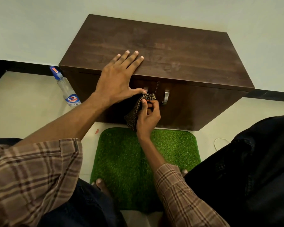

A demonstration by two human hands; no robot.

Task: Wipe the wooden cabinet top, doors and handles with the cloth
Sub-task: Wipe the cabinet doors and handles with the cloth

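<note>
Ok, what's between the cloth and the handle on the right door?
In the head view, only the dark door front and the seam between the two doors lie between the cloth in the right hand and the right door handle.

left hand (pixel 117 79) flat on cabinet (pixel 170 51) | right hand (pixel 147 115) pinching cloth (pixel 135 110)

The cabinet (pixel 156 51) stands on the floor against the wall; a spray bottle (pixel 66 89) lies just left of it; a mat (pixel 129 161) lies before it. The left hand (pixel 118 79) rests on the cabinet's top front edge; the right hand (pixel 148 117) holds the cloth (pixel 134 112) at the left door's handle (pixel 145 89); the right door's handle (pixel 166 96) is just beside.
</note>
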